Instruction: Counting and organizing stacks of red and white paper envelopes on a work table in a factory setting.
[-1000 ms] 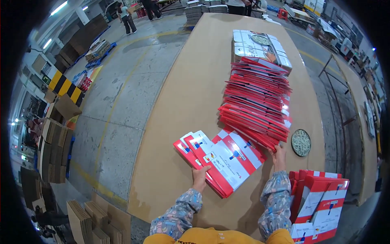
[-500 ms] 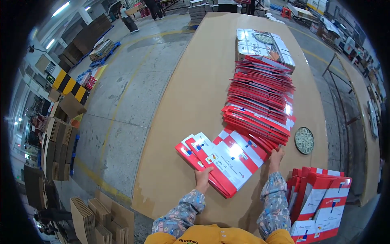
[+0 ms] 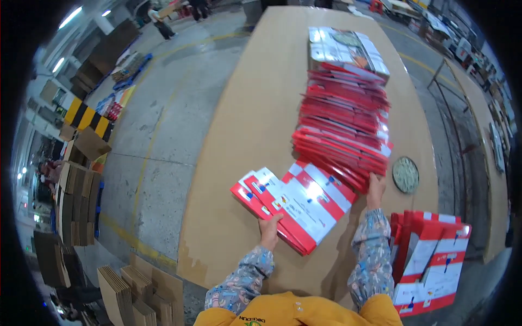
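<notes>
My left hand (image 3: 269,231) is closed on the near left edge of a few flat, folded red-and-white cartons (image 3: 310,204), with its thumb on top. They lie slanted on the brown table before me. Beyond them runs a long row of the same folded cartons (image 3: 342,117), leaning over one another. My right hand (image 3: 376,190) is at the near right corner of this row, its fingers curled round a carton edge there. Motion slightly blurs the row and hides exactly how many edges those fingers hold.
Behind the row sits a white printed packet stack (image 3: 348,48). A round green patterned disc (image 3: 405,175) lies right of the row. More folded red-and-white cartons (image 3: 435,266) stand at the lower right. Brown cardboard stacks (image 3: 128,293) are at the table's left, and a metal-framed bench (image 3: 476,141) at the right.
My right hand has slid a little forward along the row's right corner. My left hand keeps its hold on the near cartons. The whole view has shifted slightly.
</notes>
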### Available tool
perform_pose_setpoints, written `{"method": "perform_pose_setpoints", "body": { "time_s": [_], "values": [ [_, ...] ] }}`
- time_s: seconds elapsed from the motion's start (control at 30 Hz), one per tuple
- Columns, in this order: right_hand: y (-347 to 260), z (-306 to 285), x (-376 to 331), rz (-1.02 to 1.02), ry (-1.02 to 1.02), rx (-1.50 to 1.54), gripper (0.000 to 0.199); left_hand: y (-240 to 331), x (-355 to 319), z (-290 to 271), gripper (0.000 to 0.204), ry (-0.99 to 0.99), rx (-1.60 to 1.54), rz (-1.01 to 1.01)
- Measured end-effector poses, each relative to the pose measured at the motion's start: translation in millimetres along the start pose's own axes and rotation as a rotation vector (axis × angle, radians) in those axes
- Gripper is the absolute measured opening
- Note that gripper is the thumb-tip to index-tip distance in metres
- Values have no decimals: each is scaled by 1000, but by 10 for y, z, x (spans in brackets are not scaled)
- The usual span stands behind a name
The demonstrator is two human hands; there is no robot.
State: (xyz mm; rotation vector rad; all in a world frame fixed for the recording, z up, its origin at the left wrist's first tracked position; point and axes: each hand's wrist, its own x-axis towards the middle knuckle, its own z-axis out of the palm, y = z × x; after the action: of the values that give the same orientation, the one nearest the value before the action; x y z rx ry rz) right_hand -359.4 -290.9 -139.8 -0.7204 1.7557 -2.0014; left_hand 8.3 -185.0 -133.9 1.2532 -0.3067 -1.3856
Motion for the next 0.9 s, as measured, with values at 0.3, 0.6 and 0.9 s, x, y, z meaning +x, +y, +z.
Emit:
{"method": "perform_pose_setpoints", "body": {
  "time_s": [0.3, 0.6, 0.9],
  "values": [
    [-625, 266, -173, 738, -94, 160, 33, 122, 32, -123, 58, 90, 99, -80],
    [-657, 166, -241, 410, -372, 99, 37, 135, 58, -195, 54, 86, 79, -32],
    [-339, 15, -337, 445, -369, -4, 40, 111, -58, -109, 47, 51, 17, 57]
  ]
}}
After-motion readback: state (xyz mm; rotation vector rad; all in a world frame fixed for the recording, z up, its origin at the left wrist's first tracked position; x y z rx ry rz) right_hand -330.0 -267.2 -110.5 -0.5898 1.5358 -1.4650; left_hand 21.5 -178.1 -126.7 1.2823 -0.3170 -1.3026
